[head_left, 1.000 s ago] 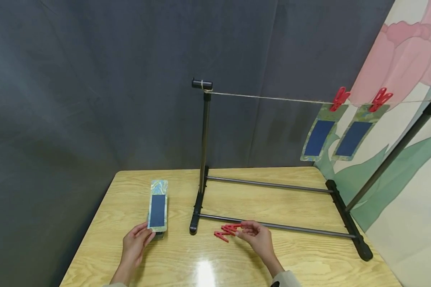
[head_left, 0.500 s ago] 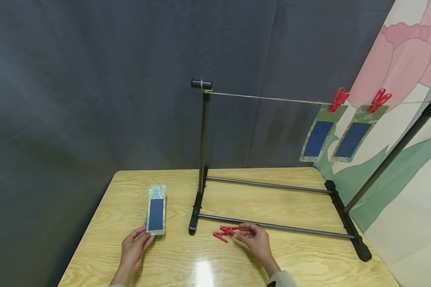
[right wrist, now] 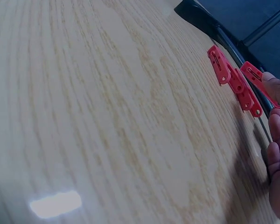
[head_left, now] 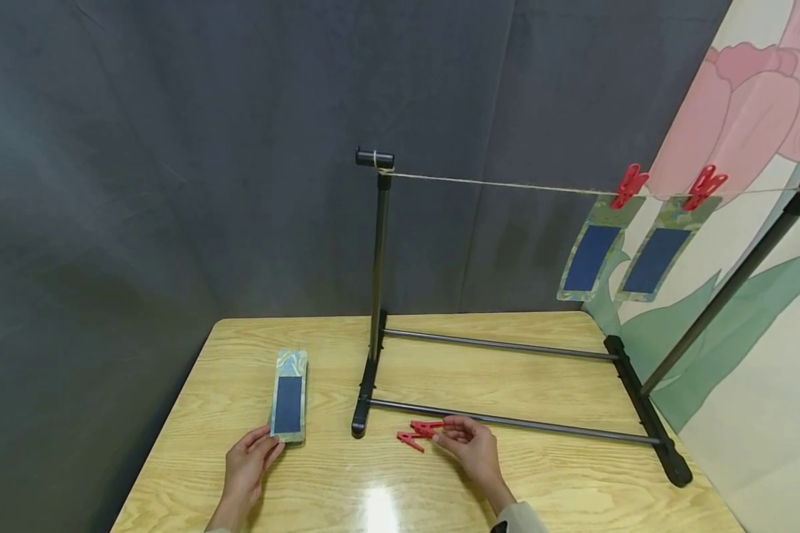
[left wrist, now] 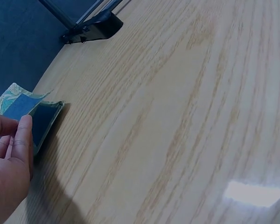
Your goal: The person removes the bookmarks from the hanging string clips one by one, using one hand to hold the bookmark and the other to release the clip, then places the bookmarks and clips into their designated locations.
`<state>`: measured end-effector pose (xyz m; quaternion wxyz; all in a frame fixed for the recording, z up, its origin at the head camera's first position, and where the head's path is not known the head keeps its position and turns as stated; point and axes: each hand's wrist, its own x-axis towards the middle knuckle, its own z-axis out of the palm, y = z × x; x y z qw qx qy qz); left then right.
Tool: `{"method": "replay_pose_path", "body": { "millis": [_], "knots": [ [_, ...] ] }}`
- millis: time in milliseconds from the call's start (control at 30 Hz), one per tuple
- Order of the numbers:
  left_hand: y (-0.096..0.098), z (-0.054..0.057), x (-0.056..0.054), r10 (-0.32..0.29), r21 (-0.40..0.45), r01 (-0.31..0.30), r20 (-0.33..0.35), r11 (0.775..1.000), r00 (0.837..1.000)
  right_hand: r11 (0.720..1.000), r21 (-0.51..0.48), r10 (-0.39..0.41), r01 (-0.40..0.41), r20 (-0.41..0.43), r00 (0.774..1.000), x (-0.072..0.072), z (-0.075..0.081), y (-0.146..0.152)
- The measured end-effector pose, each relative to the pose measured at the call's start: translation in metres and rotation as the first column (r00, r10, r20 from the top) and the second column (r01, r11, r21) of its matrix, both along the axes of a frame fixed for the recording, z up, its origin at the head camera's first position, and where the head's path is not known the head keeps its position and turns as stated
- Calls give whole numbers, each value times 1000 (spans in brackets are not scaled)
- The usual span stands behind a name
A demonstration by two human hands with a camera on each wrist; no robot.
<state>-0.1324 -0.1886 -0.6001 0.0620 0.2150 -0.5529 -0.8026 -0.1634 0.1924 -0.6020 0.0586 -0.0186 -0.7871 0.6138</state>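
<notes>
Here, the left hand (head_left: 245, 463) pinches a card (head_left: 288, 404) over a second card (left wrist: 45, 119) on the table (head_left: 333, 488), while the right hand (head_left: 475, 448) pinches a clip (right wrist: 253, 77) beside other clips (right wrist: 242, 93) near the rack (head_left: 513, 422).

Lettering, labels, brands, numbers, signs: none you can read in any of your three views.
</notes>
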Motion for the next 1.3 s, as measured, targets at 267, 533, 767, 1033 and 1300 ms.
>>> {"method": "replay_pose_path", "body": {
  "millis": [267, 533, 767, 1033, 1300],
  "knots": [
    [-2, -4, 1, 6, -20, -6, 18, 1000, 1000, 999, 32, 15, -14, -46, 999, 3, -3, -4],
    [-2, -5, 4, -14, -67, 17, 48, 998, 999, 999, 38, 21, -20, -13, 1000, 5, -1, -6],
    [-1, -4, 2, -19, -103, 24, 50, 994, 999, 998, 59, 31, -30, -14, 999, 3, 0, -6],
    [0, -5, -2, -11, -104, 16, 42, 994, 999, 990, 130, 49, -45, -24, 999, -2, 1, -5],
    [0, -2, -1, -26, -174, 38, 72, 984, 997, 978, 203, 50, -48, -6, 999, -1, 5, -6]
  ]
}}
